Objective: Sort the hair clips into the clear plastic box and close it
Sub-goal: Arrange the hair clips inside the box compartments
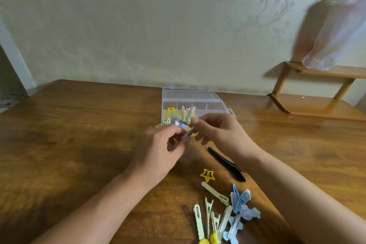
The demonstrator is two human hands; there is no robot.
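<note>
The clear plastic box point(214, 106) stands open at the table's middle, its lid tipped back, with several yellow, green and pink clips inside its left compartments. Just in front of it, my left hand point(158, 150) and my right hand point(217, 134) both pinch a small blue-and-yellow hair clip point(187, 129) between their fingertips. A pile of loose clips point(223, 218), green, white and blue, lies near the front edge. A yellow star clip point(207, 174) and a long black clip point(225, 163) lie beside my right forearm.
The wooden table point(79, 144) stretches wide to the left. A low wooden shelf point(316, 93) stands at the back right against the wall, with a translucent plastic bag point(334, 31) hanging above it.
</note>
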